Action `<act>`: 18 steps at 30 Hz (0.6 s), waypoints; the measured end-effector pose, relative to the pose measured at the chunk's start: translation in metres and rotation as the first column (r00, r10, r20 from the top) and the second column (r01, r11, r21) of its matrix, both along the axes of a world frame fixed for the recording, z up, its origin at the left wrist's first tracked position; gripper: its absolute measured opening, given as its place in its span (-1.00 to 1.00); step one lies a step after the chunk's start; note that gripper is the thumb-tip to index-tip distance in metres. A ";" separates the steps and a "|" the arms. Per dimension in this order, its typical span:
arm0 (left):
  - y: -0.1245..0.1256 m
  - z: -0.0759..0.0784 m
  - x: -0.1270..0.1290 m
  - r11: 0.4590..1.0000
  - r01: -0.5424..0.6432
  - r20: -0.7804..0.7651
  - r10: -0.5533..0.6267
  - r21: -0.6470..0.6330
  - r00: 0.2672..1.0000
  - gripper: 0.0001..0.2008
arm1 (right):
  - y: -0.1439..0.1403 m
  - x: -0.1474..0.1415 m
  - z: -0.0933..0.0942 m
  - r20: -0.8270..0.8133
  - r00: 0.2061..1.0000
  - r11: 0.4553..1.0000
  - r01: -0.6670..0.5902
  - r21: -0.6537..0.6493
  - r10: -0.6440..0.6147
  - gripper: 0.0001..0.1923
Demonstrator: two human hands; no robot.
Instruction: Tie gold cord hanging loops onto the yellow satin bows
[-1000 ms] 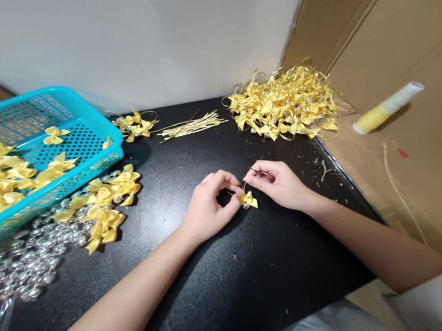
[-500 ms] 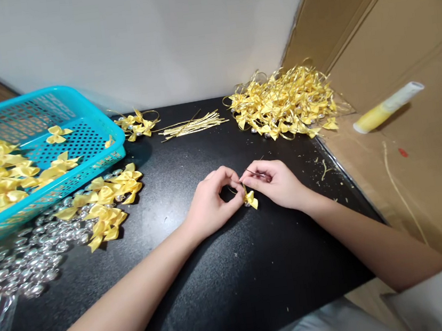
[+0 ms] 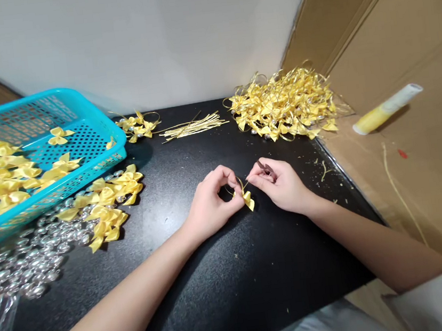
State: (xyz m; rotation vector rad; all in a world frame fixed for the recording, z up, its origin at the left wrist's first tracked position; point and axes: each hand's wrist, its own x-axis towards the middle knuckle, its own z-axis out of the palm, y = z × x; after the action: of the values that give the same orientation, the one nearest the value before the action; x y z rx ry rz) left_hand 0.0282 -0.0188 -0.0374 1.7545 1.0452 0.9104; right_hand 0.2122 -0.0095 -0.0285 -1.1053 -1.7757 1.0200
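Observation:
Between its thumb and fingers my left hand pinches a yellow ribbon bow with a gold cord loop rising from it. Thumb and forefinger of my right hand, just to the right, are closed on the cord's loose end. A small dark brown tool lies tucked in the same hand; its kind is mostly hidden by the fingers. Both hands are low over the black table.
A turquoise basket with yellow bows stands at left. Before it lie silver beads and bows. Gold cord lengths and a large pile of corded bows are at the back. A yellow-white tube lies on cardboard at right.
My right hand has moved slightly right, away from my left, drawing the cord end out. The dark tool in it has turned and shows more. The bow has shifted a little left.

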 end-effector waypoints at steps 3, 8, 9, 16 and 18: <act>-0.001 -0.001 -0.001 1.000 -0.019 -0.021 0.019 0.012 1.000 -0.82 | -0.001 0.002 0.000 0.007 1.000 1.000 -0.002 0.030 0.002 -0.82; -0.001 0.002 -0.001 0.997 -0.035 -0.105 0.043 0.071 0.993 -0.85 | -0.001 0.005 0.001 0.041 0.999 0.999 -0.014 0.029 0.013 -0.81; -0.001 0.003 -0.001 0.995 -0.037 -0.128 0.049 0.093 0.991 -0.86 | -0.001 0.006 0.001 0.047 0.999 0.999 -0.019 0.030 0.017 -0.81; -0.001 0.009 -0.001 0.989 -0.013 -0.220 0.045 0.145 0.974 -0.89 | 0.002 0.009 0.001 0.107 0.994 0.999 -0.028 0.022 0.026 -0.81; -0.001 0.009 -0.001 0.988 0.007 -0.207 0.026 0.154 0.978 -0.90 | 0.003 0.010 0.001 0.127 0.992 1.000 -0.020 0.008 0.019 -0.80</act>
State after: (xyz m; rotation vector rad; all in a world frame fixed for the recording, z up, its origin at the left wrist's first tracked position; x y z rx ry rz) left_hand 0.0269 -0.0198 -0.0285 2.0093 1.1426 0.8453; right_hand 0.2218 -0.0061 -0.0276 -1.1721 -1.8936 0.9705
